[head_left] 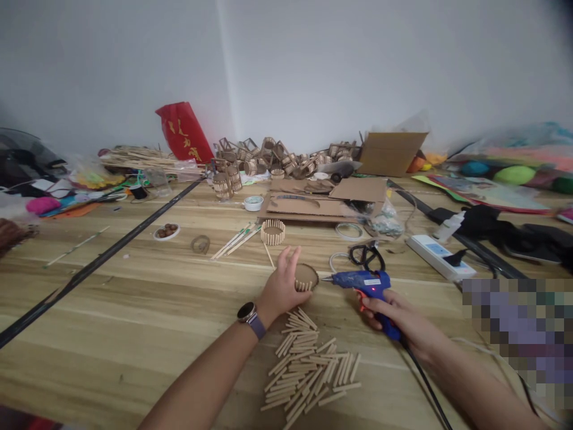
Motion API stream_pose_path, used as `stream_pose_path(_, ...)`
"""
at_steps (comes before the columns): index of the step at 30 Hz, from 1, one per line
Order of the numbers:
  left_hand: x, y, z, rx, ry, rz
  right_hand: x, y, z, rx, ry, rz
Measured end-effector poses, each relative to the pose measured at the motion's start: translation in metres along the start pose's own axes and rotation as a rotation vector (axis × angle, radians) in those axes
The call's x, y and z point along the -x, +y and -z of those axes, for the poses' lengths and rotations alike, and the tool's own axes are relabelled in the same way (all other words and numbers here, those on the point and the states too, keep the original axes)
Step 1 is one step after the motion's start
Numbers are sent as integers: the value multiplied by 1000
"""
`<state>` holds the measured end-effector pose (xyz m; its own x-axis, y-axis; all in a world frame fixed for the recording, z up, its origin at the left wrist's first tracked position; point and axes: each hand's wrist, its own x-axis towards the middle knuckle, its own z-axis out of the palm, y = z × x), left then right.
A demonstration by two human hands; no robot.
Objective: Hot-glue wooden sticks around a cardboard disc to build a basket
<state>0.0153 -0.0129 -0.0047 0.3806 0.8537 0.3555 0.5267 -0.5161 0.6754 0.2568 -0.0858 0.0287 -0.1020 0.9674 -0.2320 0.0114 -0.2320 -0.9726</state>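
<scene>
My right hand (389, 313) is wrapped round the handle of a blue hot glue gun (358, 279), fingers at its orange trigger. Its nozzle points left, close to the rim of a round cardboard base (308, 273); whether they touch I cannot tell. Short wooden sticks stand along the near edge of that base. My left hand (285, 283) grips the base from the left, thumb at the near side and fingers at the far side, hiding part of it. Below lies a loose pile of short sticks (308, 364). A ring of upright sticks (273, 233) stands just beyond.
Scissors (367, 257) and a tape roll (349, 231) lie past the glue gun. A white power strip (441, 257) sits at right. Flat cardboard (308, 206) and many small stick-built pieces (268, 158) are farther back. The gun's black cord (425, 382) trails toward me.
</scene>
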Motion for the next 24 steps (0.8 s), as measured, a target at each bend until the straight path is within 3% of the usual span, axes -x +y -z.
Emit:
stream_pose_path(4,0,0,0,3,1,-13,-4,7,-2,148,-54,14)
stream_pose_path(13,0,-3,-1,9,14,-41,-6,9,-12,564,76,141)
stream_pose_path(24,3,-9,13,188,-72,-104,-4,2,-11,604,68,176)
